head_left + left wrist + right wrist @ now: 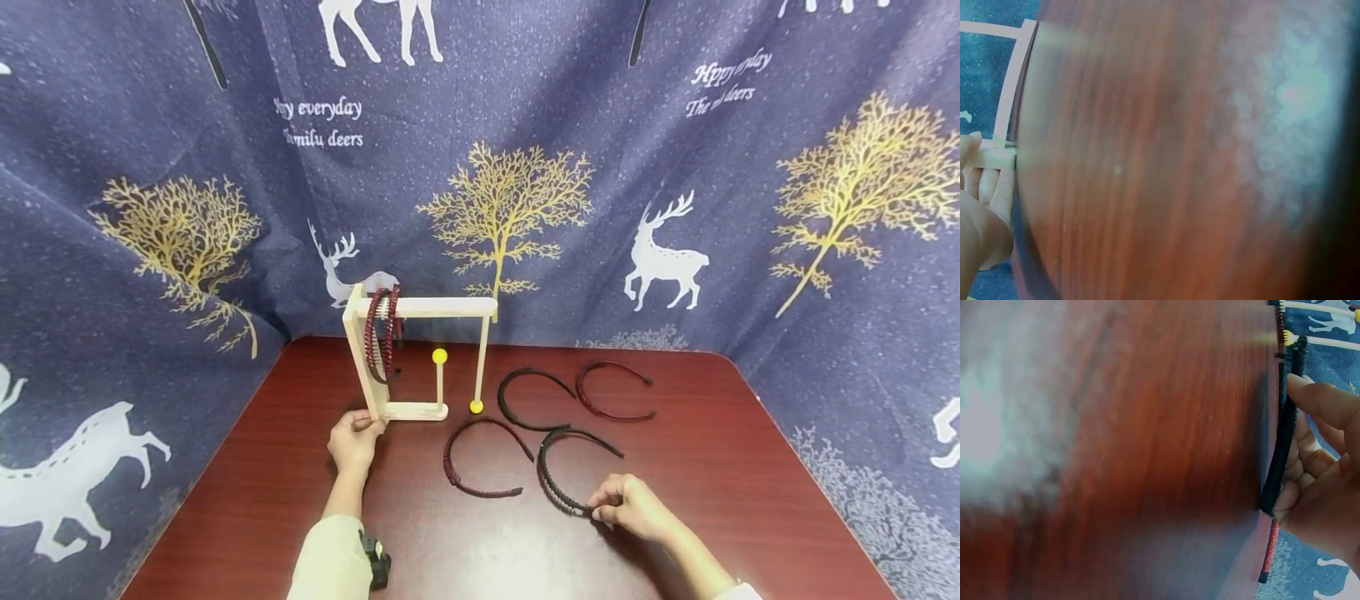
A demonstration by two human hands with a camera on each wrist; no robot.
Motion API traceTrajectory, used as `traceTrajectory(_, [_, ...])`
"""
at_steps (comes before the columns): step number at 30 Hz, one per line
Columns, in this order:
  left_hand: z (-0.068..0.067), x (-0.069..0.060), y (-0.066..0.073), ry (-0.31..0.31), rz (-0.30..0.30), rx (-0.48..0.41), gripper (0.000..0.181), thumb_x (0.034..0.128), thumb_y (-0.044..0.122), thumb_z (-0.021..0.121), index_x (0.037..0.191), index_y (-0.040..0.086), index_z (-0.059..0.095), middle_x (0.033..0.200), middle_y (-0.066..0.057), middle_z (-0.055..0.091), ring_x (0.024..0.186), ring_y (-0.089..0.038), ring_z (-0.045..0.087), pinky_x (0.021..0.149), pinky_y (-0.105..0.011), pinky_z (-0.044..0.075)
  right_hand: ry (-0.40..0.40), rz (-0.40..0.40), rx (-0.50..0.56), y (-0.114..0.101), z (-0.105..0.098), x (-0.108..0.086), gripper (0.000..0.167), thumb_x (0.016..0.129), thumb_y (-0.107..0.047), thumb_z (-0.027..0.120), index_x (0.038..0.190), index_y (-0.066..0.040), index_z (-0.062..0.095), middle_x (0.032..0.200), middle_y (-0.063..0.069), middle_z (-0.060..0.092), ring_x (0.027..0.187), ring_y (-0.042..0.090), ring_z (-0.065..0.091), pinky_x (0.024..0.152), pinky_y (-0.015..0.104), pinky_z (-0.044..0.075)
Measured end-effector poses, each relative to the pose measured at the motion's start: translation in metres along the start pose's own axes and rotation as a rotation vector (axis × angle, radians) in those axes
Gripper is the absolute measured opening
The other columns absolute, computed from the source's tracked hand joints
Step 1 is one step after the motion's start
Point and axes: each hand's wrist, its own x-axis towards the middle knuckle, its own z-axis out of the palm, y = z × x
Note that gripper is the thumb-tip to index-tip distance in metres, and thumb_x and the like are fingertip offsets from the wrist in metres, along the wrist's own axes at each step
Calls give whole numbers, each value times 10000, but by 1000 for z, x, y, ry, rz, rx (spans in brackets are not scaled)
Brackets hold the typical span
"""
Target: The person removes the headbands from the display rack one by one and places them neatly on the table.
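Note:
A pale wooden stand (363,354) stands on the table's left half, dark red headbands (390,333) hanging on its upper bar. My left hand (352,446) grips the stand's base at the near corner; the left wrist view shows the fingers round the pale wood (999,157). At the front right, my right hand (633,507) pinches the near end of a black headband (551,483). In the right wrist view the thumb and fingers of the hand (1325,437) hold this black band (1285,437).
A dark red headband (450,471) lies left of the held one. Behind are another black headband (504,404) and a dark red one (585,398). The stand's lower arm (412,412) has an upright peg with a yellow ball (439,356); another yellow ball (476,407) ends a hanging rod.

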Motion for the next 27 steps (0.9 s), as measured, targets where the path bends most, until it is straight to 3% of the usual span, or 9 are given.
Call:
traceTrajectory(7, [0,2,0,4,6,-6,244,696,152,813,869,49,675,828,-104,701,864,-275,590,907,-422,329,0,37,38,1,-6,4,123,775,-78,720,889,-47,688,851,20,659,785,105,588,680,257,480])
traceTrajectory(12, [0,3,1,12,16,-10,235,702,146,805,870,47,674,826,-106,701,857,-276,592,896,-421,332,1,23,125,-4,-10,8,156,794,-53,703,929,17,670,865,99,664,739,115,602,633,256,498])
traceTrajectory(20, [1,-1,-1,14,11,-16,240,691,135,817,862,39,678,798,-99,700,818,-280,594,875,-408,330,93,-55,147,-30,-4,34,231,808,-100,707,1002,18,663,925,162,661,739,126,601,653,295,503])
traceTrajectory(27, [-1,-1,0,10,34,-19,238,696,136,815,857,32,673,799,-111,698,833,-293,596,917,-428,300,78,4,229,-62,-2,53,251,835,-64,677,1071,12,637,1054,228,627,802,234,624,688,306,508])
